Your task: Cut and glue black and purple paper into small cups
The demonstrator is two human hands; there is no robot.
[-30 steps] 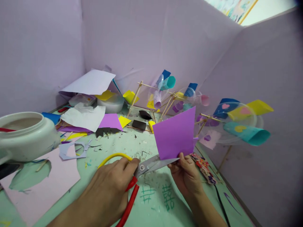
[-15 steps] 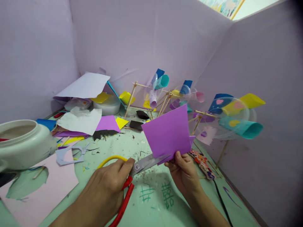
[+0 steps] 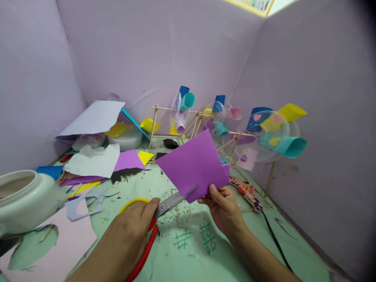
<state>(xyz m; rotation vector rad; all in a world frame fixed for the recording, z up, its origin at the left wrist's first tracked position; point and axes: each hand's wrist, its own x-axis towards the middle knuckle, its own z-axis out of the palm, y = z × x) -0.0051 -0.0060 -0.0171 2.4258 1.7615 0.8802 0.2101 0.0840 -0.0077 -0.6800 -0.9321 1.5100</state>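
Note:
My left hand [image 3: 131, 233] is closed around the scissors [image 3: 167, 205], which have one yellow and one red handle. The scissor blades reach the lower edge of a purple sheet [image 3: 194, 164], one blade lying over its face. My right hand [image 3: 225, 207] pinches that sheet at its lower right corner, thumb in front, the other fingers behind and partly hidden. The sheet stands tilted above the green tabletop [image 3: 167, 254], with a small purple flap [image 3: 226, 170] showing at its right edge.
Wheels with coloured paper blades [image 3: 282, 135] stand on stick frames [image 3: 154, 129] behind and right. Left are a white pot [image 3: 44, 199], pink cut paper [image 3: 76, 235], and paper scraps [image 3: 91, 164]. A patterned piece with a black cord [image 3: 276, 239] lies right. Lilac walls [image 3: 152, 51] enclose the table.
The view has shifted, so most things appear further left. The purple sheet has tilted a little, and the blades now sit lower against its bottom edge. Both hands keep their holds.

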